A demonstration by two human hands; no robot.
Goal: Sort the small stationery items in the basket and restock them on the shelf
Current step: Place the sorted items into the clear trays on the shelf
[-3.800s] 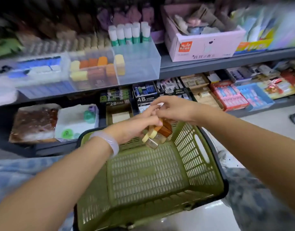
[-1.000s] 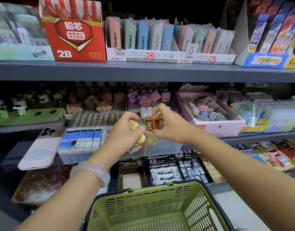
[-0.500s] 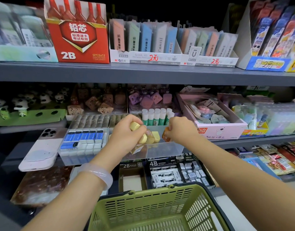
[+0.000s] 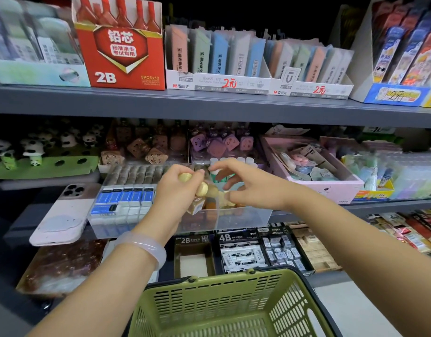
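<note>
Several small items [image 4: 200,190], yellowish w/ one brown pack, sit bunched in the left hand [image 4: 178,190], fingers curled round them, over the clear bin [image 4: 243,216] on the mid shelf [image 4: 389,205]. Right hand [image 4: 253,188] hovers at the bin, fingers loosely spread, holding nothing I can make out. Step looks like restocking; next probably needs the right to pinch one piece from the bunch & set it in. Basket [image 4: 209,285] waits below, what shows of it bare. Shop aisle, packed shelves, dim.

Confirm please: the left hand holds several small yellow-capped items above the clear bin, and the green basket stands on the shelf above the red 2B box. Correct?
Not quite. The head view shows the green basket low in front of the person, below the shelves, not above the red 2B box. The rest holds: the left hand holds small yellow-capped items above the clear bin.
</note>
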